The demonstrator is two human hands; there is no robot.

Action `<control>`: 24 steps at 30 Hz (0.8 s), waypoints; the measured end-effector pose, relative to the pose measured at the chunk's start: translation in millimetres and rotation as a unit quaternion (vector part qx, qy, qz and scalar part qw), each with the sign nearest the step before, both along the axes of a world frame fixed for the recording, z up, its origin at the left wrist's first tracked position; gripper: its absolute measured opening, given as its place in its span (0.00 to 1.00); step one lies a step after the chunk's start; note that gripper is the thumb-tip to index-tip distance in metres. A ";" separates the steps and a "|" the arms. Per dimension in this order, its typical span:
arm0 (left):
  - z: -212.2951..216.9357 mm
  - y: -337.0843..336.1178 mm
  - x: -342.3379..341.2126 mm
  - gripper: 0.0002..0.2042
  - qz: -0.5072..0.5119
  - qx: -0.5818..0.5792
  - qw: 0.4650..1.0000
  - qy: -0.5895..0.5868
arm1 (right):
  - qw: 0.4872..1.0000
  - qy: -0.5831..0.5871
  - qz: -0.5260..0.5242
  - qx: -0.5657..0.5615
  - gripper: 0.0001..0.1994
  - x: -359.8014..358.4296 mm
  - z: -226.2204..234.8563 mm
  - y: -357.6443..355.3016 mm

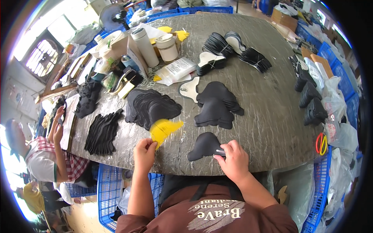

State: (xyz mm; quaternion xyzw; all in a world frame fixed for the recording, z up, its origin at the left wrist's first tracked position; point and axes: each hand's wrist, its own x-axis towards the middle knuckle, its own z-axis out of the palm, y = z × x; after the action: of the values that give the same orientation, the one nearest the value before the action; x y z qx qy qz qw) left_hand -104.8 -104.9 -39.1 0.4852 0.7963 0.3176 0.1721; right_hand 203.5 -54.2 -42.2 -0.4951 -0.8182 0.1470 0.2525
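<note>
My left hand (144,157) pinches the lower corner of a yellow flat shaped piece (164,131), tilted up and slightly blurred. Its upper part overlaps the front of a fanned stack of black cut pieces (149,105). My right hand (236,160) holds a small silver-grey tool (219,152), its exact kind unclear, over the right edge of a single black cut piece (204,146). That piece lies flat near the table's front edge. Beyond it rests a stack of similar black pieces (215,112), with a whitish shaped piece (190,89) beside it.
Black strips (101,132) lie at left. Tied black bundles (254,59) sit farther back, near a flask (144,46) and a lidded jar (167,47). Red-yellow scissors (321,143) hang at the right edge. A co-worker (42,155) sits left. Blue crates (107,190) stand below.
</note>
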 end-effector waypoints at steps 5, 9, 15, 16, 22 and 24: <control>11.3 3.3 50.2 0.11 -0.040 0.075 0.922 -0.378 | 0.997 0.076 0.016 -0.020 0.27 11.2 6.6 2.2; 10.3 12.4 76.9 0.14 -0.180 -0.050 0.967 -0.171 | 0.990 0.122 0.034 -0.056 0.31 14.6 9.9 5.3; 17.8 -0.1 99.0 0.16 -0.242 0.030 0.967 0.070 | 0.999 0.018 0.033 -0.018 0.21 10.3 4.3 1.9; 18.7 -2.7 100.3 0.16 -0.253 0.055 0.963 0.080 | 0.999 0.017 0.030 -0.019 0.20 10.0 3.2 2.3; 6.5 -2.6 100.1 0.15 -0.240 0.074 0.963 0.097 | 0.999 0.029 0.019 -0.014 0.19 5.0 7.5 5.3; 5.7 -3.7 101.8 0.14 -0.239 0.077 0.962 0.103 | 0.999 0.030 0.018 -0.009 0.19 4.2 5.5 3.6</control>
State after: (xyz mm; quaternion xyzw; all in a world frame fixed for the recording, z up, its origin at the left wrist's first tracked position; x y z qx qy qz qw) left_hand -3.0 -108.5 -33.4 0.7033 0.6437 0.2759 0.1226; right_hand 207.8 -50.6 -36.7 -0.4780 -0.8178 0.1734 0.2697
